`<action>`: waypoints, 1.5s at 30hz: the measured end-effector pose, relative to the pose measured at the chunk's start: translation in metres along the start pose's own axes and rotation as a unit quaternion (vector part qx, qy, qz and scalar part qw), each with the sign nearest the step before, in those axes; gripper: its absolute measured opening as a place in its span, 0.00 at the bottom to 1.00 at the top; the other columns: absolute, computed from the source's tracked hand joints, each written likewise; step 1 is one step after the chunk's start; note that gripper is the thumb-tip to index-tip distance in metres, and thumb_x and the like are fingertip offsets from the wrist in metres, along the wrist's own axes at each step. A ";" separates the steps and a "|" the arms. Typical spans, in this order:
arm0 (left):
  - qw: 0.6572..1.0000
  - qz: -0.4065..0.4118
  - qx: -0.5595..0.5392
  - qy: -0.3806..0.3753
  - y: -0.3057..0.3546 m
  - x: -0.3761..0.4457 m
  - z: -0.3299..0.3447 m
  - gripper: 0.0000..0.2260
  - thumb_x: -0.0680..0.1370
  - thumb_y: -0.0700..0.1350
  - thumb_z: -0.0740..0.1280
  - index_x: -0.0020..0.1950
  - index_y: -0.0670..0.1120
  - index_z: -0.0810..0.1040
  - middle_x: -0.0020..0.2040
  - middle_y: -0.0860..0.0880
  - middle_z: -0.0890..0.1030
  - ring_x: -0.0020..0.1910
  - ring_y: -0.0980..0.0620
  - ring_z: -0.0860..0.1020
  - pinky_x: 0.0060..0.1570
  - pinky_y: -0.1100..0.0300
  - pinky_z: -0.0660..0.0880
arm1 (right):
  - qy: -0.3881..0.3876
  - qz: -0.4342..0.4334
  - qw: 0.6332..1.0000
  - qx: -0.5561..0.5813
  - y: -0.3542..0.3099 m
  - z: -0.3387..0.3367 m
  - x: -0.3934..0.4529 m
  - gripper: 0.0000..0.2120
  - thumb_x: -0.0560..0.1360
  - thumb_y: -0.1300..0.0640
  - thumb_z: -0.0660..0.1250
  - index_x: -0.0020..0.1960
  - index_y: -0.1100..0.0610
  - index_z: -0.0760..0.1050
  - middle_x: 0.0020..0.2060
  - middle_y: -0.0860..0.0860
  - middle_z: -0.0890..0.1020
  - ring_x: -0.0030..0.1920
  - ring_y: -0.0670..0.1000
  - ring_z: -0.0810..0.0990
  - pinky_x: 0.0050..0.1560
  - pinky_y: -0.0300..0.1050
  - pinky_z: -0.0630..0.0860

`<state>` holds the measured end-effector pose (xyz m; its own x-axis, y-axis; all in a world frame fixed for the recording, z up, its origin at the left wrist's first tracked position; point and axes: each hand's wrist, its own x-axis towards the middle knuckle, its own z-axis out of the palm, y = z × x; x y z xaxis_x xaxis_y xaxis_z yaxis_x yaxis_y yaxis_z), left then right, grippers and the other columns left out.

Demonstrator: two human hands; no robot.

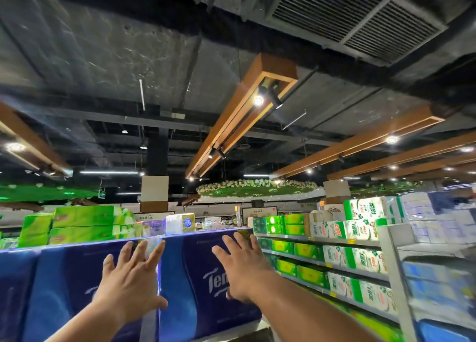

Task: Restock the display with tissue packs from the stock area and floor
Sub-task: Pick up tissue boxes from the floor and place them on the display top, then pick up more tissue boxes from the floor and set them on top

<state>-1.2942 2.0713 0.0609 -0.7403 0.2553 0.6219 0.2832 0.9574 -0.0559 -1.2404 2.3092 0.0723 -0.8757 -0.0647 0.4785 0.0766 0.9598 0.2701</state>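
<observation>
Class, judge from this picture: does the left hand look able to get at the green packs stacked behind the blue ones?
Probably yes: the left hand lies flat on the blue packs, and nothing stands between it and the green packs above.

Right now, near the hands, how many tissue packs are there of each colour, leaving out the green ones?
Big blue packs in the front row: 3
Purple pack behind them: 1
White-and-yellow pack behind them: 1
Total: 5
</observation>
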 end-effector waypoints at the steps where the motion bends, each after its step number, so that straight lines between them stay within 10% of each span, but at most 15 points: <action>1: 1.000 0.000 -0.002 -0.001 0.002 -0.010 -0.011 0.57 0.67 0.73 0.69 0.81 0.58 0.34 0.83 0.49 0.44 0.82 0.41 0.41 0.77 0.37 0.47 | 0.004 -0.002 1.000 0.000 -0.001 -0.010 -0.012 0.50 0.75 0.55 0.75 0.83 0.46 0.43 0.83 0.52 0.43 0.82 0.60 0.38 0.78 0.65 0.36; 26: 0.996 -0.014 0.029 -0.085 0.086 -0.289 -0.176 0.55 0.68 0.70 0.73 0.82 0.57 0.42 0.83 0.47 0.51 0.81 0.39 0.45 0.77 0.35 0.49 | -0.064 -0.056 0.995 0.047 -0.019 -0.094 -0.316 0.48 0.76 0.44 0.73 0.83 0.48 0.44 0.83 0.53 0.46 0.82 0.59 0.44 0.79 0.65 0.45; 45: 0.964 -0.037 0.022 -0.261 -0.043 -0.604 -0.149 0.55 0.67 0.72 0.72 0.83 0.56 0.43 0.83 0.46 0.53 0.81 0.38 0.49 0.76 0.34 0.53 | -0.207 -0.052 0.966 0.150 -0.249 -0.062 -0.579 0.50 0.71 0.36 0.74 0.82 0.46 0.49 0.82 0.52 0.52 0.81 0.57 0.50 0.78 0.64 0.49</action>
<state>-0.7678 1.8562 -0.1960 -0.9667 0.2089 0.1477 0.2011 0.9773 -0.0660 -0.7227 2.0904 -0.2202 -0.9915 -0.1091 0.0712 -0.1083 0.9940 0.0157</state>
